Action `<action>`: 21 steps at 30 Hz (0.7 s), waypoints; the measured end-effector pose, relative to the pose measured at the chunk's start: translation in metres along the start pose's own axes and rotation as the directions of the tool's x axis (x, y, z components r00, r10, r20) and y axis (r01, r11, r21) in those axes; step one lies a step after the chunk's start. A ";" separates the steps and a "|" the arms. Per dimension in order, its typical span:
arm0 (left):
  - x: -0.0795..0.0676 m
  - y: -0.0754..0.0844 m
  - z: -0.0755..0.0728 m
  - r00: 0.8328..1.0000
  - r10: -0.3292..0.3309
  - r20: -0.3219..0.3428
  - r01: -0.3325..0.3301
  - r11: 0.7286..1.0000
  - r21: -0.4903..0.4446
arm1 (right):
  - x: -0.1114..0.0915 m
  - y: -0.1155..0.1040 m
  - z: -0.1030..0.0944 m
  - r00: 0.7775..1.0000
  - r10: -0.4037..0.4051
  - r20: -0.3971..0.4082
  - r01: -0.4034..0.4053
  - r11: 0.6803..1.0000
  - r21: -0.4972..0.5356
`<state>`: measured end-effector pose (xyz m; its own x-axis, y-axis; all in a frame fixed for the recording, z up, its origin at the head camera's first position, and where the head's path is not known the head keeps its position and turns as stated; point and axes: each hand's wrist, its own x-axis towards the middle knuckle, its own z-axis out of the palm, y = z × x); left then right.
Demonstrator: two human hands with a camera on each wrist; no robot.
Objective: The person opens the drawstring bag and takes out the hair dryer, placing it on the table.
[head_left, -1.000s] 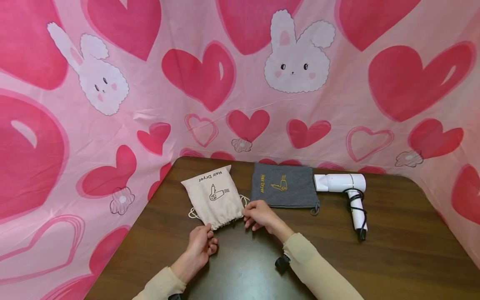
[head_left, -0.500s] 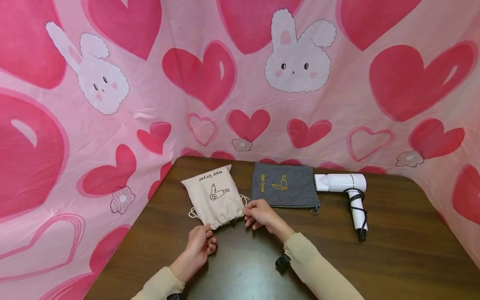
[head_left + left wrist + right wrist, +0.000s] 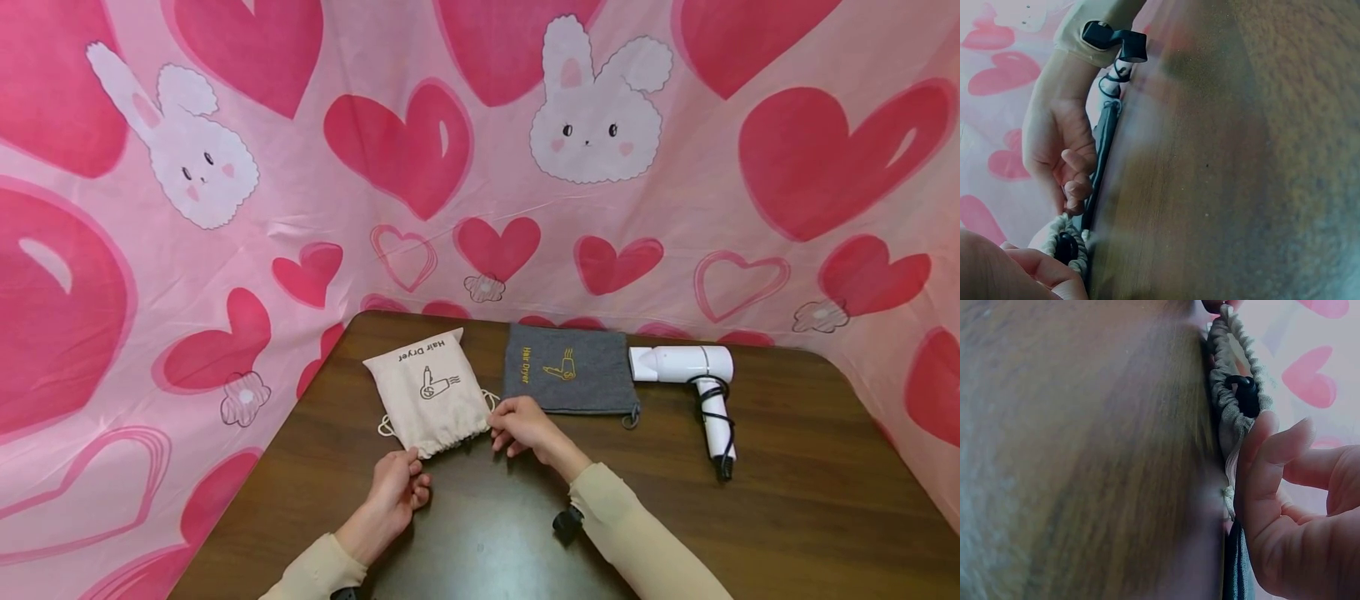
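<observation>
Left fingers [image 3: 422,482], right fingers [image 3: 504,421] pinching cream bag [image 3: 431,396], gathered mouth [image 3: 452,445] pointing nearward — long axis slanting away leftward

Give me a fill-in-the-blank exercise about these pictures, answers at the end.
In the head view, the hair dryer lies to the ____ of the gray bag.
The cream bag is held by the right hand and the ____.
The words printed on both bags read ____.
Missing words: right; left hand; Hair Dryer.
</observation>
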<state>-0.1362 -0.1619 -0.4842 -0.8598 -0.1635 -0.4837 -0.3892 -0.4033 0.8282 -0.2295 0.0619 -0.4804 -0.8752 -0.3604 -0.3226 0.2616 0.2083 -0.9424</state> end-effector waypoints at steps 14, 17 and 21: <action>0.002 0.001 -0.003 1.000 -0.001 0.005 0.001 1.000 -0.005 | 0.000 -0.002 -0.004 1.000 0.000 -0.019 0.000 1.000 -0.002; 0.001 0.000 -0.004 1.000 0.001 0.006 -0.001 1.000 -0.007 | 0.001 0.000 -0.004 1.000 0.000 -0.020 0.000 1.000 -0.001; 0.001 0.001 -0.005 1.000 -0.004 0.007 0.004 1.000 -0.004 | 0.002 0.001 -0.004 1.000 0.004 -0.018 -0.004 1.000 0.002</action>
<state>-0.1361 -0.1666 -0.4854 -0.8605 -0.1558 -0.4850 -0.3912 -0.4078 0.8250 -0.2324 0.0651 -0.4820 -0.8814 -0.3432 -0.3247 0.2660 0.2076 -0.9414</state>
